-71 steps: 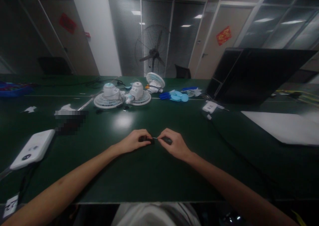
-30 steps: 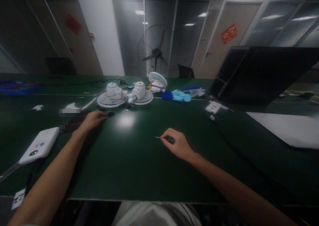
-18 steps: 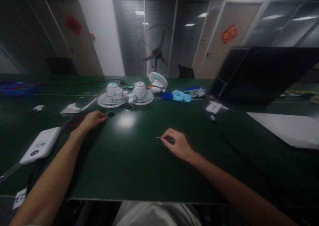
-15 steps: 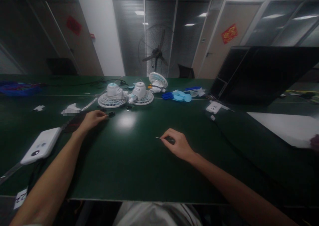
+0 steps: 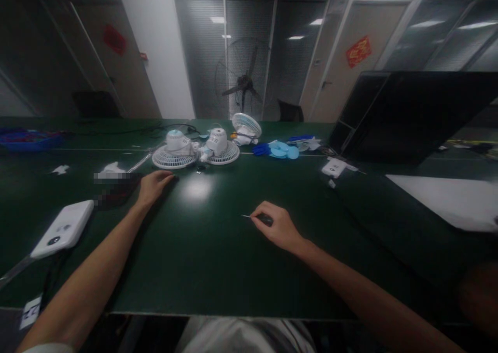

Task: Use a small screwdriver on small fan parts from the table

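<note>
Far out on the left of the green table (image 5: 218, 259), my left hand (image 5: 153, 187) reaches with its fingers together. Its fingertips are on a small dark piece (image 5: 176, 178), which they mostly cover. Just beyond them lies another small dark bit (image 5: 200, 170). My right hand (image 5: 275, 224), near the middle, pinches a thin pale stick (image 5: 245, 216) between thumb and fingers. The stick's tip points left, above the table; the part inside the hand is hidden. Beyond my left hand, two white fans (image 5: 175, 158) lie face down.
A third small fan (image 5: 247, 127) sits behind, beside blue gloves (image 5: 278, 149). White devices lie left (image 5: 64, 228) and right (image 5: 333, 167). A blue basket (image 5: 31, 141) stands far left, a large black panel (image 5: 408, 117) on the right. A blurred shape (image 5: 480, 296) shows at the right edge.
My left hand has moved a little right and its fingers now cover the small dark piece. My right hand and its stick stay nearly still. A blurred shape has come in at the right edge.
</note>
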Tool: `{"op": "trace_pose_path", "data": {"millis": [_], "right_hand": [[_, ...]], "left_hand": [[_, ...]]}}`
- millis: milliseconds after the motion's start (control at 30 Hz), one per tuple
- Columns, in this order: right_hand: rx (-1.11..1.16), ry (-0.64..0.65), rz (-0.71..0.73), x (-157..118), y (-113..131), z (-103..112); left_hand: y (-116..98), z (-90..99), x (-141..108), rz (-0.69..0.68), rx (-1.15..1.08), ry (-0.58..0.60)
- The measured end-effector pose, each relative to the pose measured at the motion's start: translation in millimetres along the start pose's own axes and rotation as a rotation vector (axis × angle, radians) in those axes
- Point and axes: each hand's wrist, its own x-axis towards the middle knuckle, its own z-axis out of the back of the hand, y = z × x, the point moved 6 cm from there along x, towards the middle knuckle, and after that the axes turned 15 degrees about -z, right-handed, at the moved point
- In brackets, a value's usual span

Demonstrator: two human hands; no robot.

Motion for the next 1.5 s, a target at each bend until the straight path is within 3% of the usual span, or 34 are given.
{"op": "trace_pose_path", "data": {"millis": [300,533,700,867,1300,1400,1500], "right_hand": [[0.016,0.018,0.002,-0.6,1.1,0.9],[0.020,0.026,-0.007,1.1,0.6,0.2],[0.016,0.037,-0.016,1.9,-2.2,-2.1],[0.018,0.031,-0.023,2.5,-2.7,-0.5],[0.007,0.032,-0.018,0.1,0.9,0.9],[0.006,0.024,-0.028,0.8,-0.1,0.8],[0.007,0.041,-0.056,2.1,-1.8,-0.2]], "left_hand": [[-3.9,0.0,1.6,-0.053,0.031,0.004],[4.8,-3.8,1.7,0.008,0.020,0.070],[14.8,-1.8,-1.4,0.142,-0.042,0.081],[12.7,-2.1,-2.4,0.179,-0.057,0.091],[9.5,-5.1,-1.2,0.082,0.010,0.120],[2.3,-6.8,0.8,0.052,-0.028,0.165],[-26.2,-18.3,1.7,-0.002,-0.119,0.286]]}}
